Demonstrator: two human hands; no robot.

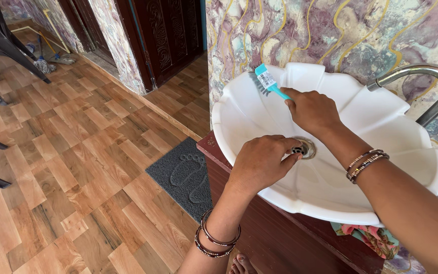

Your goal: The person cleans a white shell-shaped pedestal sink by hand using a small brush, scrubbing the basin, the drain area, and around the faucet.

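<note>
A white scalloped basin (381, 122) sits on a dark red stand (280, 238) against a marbled wall. My right hand (313, 109) grips a turquoise brush (267, 82) whose bristles press on the basin's far left inner wall. My left hand (259, 162) reaches into the bowl, fingers curled, fingertips at the metal drain (307, 148) in the middle. It holds nothing that I can see. Bangles circle both wrists.
A curved chrome tap (432, 76) arches over the basin at the right. A grey doormat with a footprint pattern (183, 175) lies on the wood-pattern floor. Dark chair legs (6, 45) stand at far left, a carved dark door (168, 35) behind. Floral cloth (371, 238) hangs under the basin.
</note>
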